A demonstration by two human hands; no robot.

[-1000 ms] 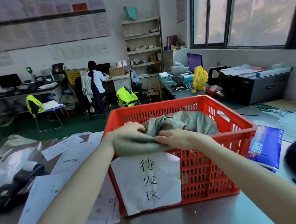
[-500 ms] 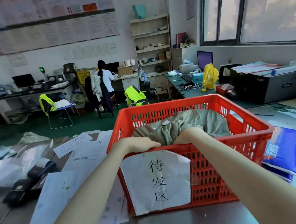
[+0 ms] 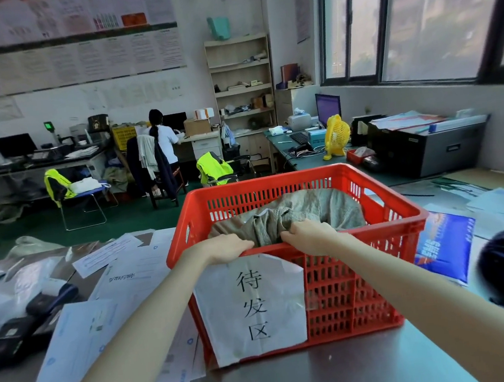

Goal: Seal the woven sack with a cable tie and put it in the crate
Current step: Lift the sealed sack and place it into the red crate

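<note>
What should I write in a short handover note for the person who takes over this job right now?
Left hand: at the near rim of the red crate, fingers curled over the edge by the sack; whether it grips the cloth cannot be told.
Right hand: inside the crate, pinching the gathered cloth of the woven sack.
Sack: lies inside the crate, which stands on the metal table, paper label on its front.
Done: sack is in the crate.
Not confirmed: no cable tie is visible; check the neck.
Left: let go, withdraw both hands.
</note>
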